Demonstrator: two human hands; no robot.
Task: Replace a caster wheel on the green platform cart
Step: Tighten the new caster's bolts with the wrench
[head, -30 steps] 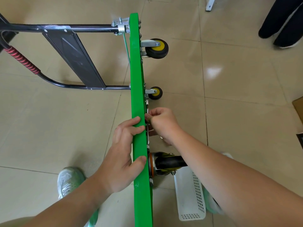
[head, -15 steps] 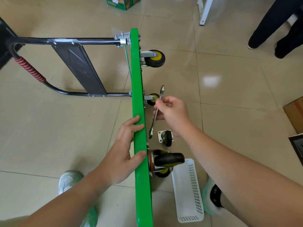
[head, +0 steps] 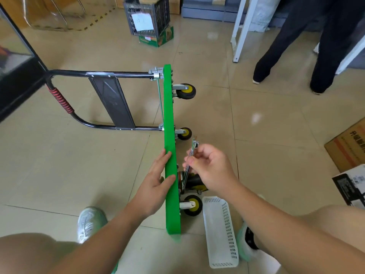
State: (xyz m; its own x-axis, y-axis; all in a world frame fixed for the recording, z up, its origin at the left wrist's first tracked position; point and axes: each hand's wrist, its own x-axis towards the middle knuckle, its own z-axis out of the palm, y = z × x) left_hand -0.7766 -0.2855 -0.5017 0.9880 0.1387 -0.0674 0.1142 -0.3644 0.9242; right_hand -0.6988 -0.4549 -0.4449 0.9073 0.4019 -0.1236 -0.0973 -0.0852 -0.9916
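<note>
The green platform cart (head: 170,123) stands on its edge on the tiled floor, wheels facing right. My left hand (head: 156,184) grips its upper edge, fingers over the top and thumb on the near face. My right hand (head: 212,168) pinches a silver wrench (head: 190,165) that slants down toward the cart's underside. Three yellow-hubbed casters are mounted: a far caster (head: 186,91), a middle caster (head: 184,133) and a near caster (head: 192,205). A darker caster (head: 194,181) shows just below my right hand; whether it is mounted or loose is hidden.
A white perforated basket (head: 221,232) lies on the floor right of the cart. The black folded handle (head: 98,73) with a red grip stretches left. A person's dark-trousered legs (head: 296,42) stand at the back right. Cardboard boxes (head: 347,147) sit at the right edge, a crate (head: 147,17) behind.
My right hand came away from the cart's underside with the wrench, then dropped back toward the near casters. The view tilted up, showing more of the room. The loose caster seen earlier is now covered.
</note>
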